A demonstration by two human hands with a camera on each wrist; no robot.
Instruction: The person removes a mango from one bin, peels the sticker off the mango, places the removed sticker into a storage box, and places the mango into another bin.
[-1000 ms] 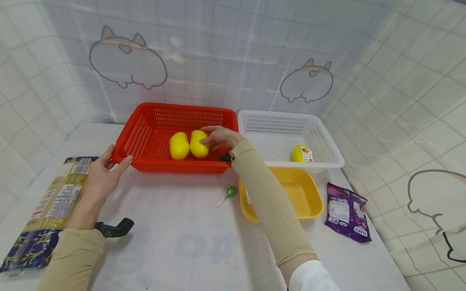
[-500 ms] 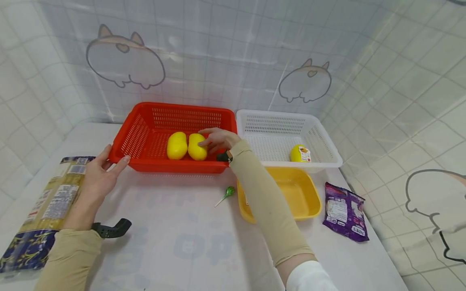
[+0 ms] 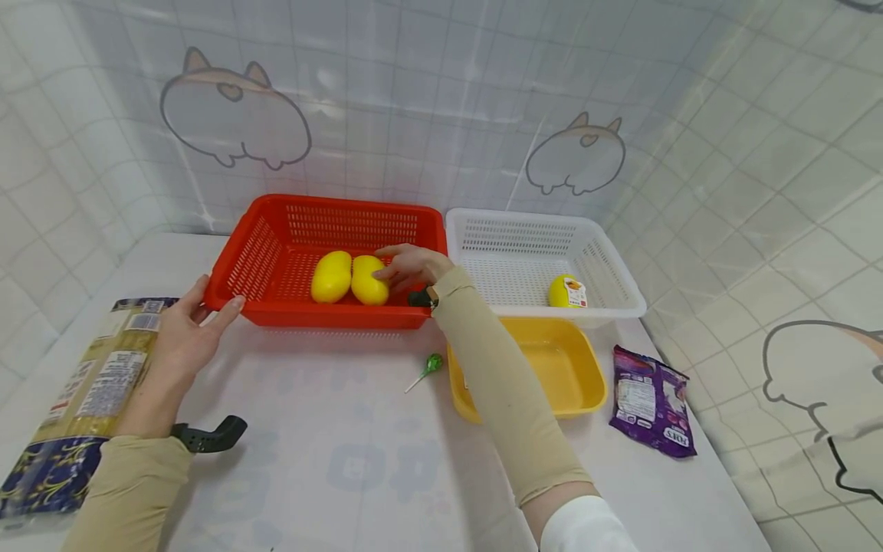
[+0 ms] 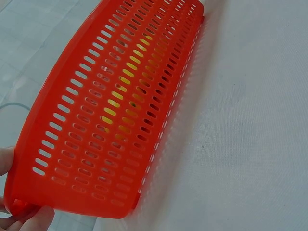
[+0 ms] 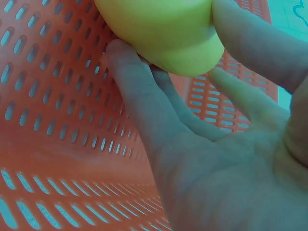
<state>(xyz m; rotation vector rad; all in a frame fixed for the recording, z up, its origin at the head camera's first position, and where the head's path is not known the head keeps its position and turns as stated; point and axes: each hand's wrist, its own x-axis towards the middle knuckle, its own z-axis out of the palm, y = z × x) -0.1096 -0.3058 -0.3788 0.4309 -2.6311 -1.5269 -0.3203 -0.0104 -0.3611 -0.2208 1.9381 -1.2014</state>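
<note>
- The red slotted basket (image 3: 331, 264) is steadied at its near left corner by the left hand (image 3: 185, 341); thumb and fingers are pinched on the rim, apparently so the basket stays put while the other hand works inside it.
- In the left wrist view the same basket wall (image 4: 115, 110) is seen from outside, fingertips just at its lower corner, yellow showing through the slots.
- Inside the basket, two yellow oval pieces lie side by side, touching; the right yellow piece (image 3: 369, 280) is grasped by the right hand (image 3: 411, 267), fingers curled round its far end.
- The right wrist view confirms it: the yellow piece (image 5: 163, 29) is cupped between thumb and fingers, resting against the basket floor.
- The left yellow piece (image 3: 330, 277) is left untouched, beside the held one.
- A third yellow piece with a label (image 3: 568, 291) sits alone in the white basket (image 3: 531, 268), which is set touching the red one's right side.
- Nearer, a yellow tray (image 3: 552, 368) is partly hidden under the right forearm; a green lollipop (image 3: 428, 368) lies just to its left.
- A purple snack packet (image 3: 651, 402) lies at the right, a long noodle packet (image 3: 90, 399) at the left, both well apart from the hands.
</note>
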